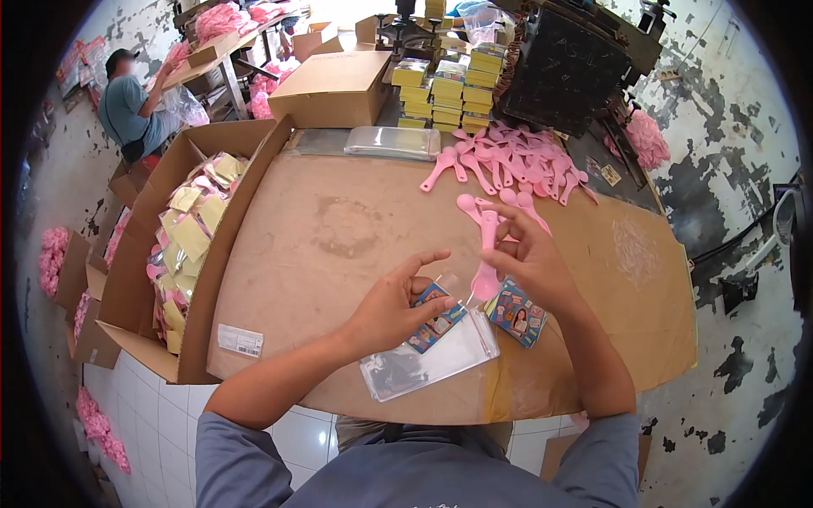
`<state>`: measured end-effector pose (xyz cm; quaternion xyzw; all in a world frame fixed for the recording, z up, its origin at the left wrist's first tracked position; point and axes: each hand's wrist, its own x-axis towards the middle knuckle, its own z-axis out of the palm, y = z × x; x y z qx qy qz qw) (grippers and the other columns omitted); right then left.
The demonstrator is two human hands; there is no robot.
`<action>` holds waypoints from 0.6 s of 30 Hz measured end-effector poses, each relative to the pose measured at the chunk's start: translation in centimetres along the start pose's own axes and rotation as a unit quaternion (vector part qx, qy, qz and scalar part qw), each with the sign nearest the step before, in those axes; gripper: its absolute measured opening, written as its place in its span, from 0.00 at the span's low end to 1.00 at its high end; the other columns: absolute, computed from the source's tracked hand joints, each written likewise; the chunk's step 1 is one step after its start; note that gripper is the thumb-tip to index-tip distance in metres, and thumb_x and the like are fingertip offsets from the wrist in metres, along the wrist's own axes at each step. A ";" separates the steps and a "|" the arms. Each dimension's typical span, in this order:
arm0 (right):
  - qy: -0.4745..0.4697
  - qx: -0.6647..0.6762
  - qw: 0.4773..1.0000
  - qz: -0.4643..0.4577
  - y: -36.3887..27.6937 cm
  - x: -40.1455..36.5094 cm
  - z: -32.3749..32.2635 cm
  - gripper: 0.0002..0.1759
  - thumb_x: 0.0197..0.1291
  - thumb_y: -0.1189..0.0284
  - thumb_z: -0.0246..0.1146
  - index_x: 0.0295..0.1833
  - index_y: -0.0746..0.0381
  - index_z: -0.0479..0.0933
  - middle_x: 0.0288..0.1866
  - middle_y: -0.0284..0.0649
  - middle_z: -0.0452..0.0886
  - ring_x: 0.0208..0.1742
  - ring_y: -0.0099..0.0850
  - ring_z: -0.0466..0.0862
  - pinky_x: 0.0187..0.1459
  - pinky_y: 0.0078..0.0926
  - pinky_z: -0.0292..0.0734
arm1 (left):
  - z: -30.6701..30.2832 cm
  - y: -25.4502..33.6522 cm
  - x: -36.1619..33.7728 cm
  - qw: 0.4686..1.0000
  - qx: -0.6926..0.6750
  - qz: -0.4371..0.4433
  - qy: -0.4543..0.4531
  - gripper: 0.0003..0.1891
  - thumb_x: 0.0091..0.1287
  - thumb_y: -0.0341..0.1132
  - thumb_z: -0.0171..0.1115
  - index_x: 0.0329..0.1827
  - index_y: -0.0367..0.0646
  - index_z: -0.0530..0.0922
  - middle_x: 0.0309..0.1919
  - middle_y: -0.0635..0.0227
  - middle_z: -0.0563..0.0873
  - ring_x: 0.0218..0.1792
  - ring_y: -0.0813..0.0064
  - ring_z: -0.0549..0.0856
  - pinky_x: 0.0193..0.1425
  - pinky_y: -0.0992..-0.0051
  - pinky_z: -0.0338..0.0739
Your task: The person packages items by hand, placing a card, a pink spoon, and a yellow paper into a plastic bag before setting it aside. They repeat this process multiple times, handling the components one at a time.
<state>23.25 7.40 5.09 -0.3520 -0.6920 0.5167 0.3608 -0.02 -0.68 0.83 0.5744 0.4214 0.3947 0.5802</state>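
My right hand [529, 258] pinches a pink plastic measuring spoon [489, 240], its bowl pointing down toward me. My left hand [394, 305] grips a small blue printed card [436, 326] with the thumb over it; clear plastic shows at its upper edge, near the spoon's bowl. Below lies a stack of clear plastic bags [432, 364] on the cardboard-covered table [296, 262]. Beside my right wrist rests a pile of similar blue printed cards [515, 313]. Just beyond my right fingers are a few loose pink spoons [468, 206].
A heap of pink spoons [529, 161] lies at the back right. Behind are stacked yellow-edged cards [447, 85] and a dark machine box [563, 68]. At left, an open carton [246, 203] holds packed pieces. A person [131, 106] sits far left.
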 end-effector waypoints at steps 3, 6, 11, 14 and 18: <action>0.047 0.095 0.994 -0.008 -0.3 -1.4 -0.1 0.34 0.68 0.82 0.66 0.78 0.62 0.64 0.50 0.38 0.78 0.41 0.21 0.85 0.37 0.19 0.80 | 0.3 0.3 -0.2 0.998 0.051 -0.012 -0.022 0.35 0.75 0.31 0.70 0.82 0.41 0.63 0.39 0.66 0.92 0.38 0.88 0.86 0.43 0.82 0.80; 0.059 0.088 0.994 -0.020 0.0 -2.3 0.6 0.33 0.69 0.83 0.66 0.77 0.63 0.64 0.51 0.39 0.77 0.42 0.23 0.86 0.37 0.20 0.83 | 0.5 0.3 -0.2 0.997 0.057 -0.012 -0.054 0.35 0.75 0.31 0.69 0.83 0.41 0.62 0.40 0.67 0.92 0.38 0.89 0.85 0.44 0.82 0.80; 0.082 0.119 0.989 -0.035 0.9 -3.1 2.7 0.26 0.70 0.83 0.65 0.70 0.65 0.67 0.51 0.40 0.77 0.43 0.25 0.88 0.39 0.21 0.85 | 0.6 -0.3 0.1 0.996 -0.016 -0.037 -0.080 0.33 0.78 0.31 0.65 0.83 0.39 0.63 0.45 0.66 0.93 0.42 0.87 0.86 0.47 0.81 0.82; 0.114 0.182 0.975 -0.053 1.9 -3.5 4.1 0.22 0.73 0.82 0.64 0.68 0.64 0.67 0.53 0.42 0.78 0.46 0.27 0.88 0.45 0.24 0.86 | 0.8 -0.7 0.2 0.994 -0.081 -0.026 -0.063 0.30 0.80 0.31 0.63 0.82 0.39 0.64 0.50 0.64 0.92 0.45 0.84 0.87 0.49 0.80 0.82; 0.048 -0.003 0.993 -0.105 6.1 -3.6 2.5 0.22 0.77 0.76 0.62 0.71 0.60 0.65 0.61 0.44 0.77 0.62 0.40 0.86 0.63 0.38 0.83 | 0.3 -1.5 0.4 0.992 -0.091 0.002 -0.086 0.33 0.79 0.33 0.63 0.83 0.38 0.61 0.56 0.56 0.90 0.61 0.74 0.86 0.66 0.79 0.79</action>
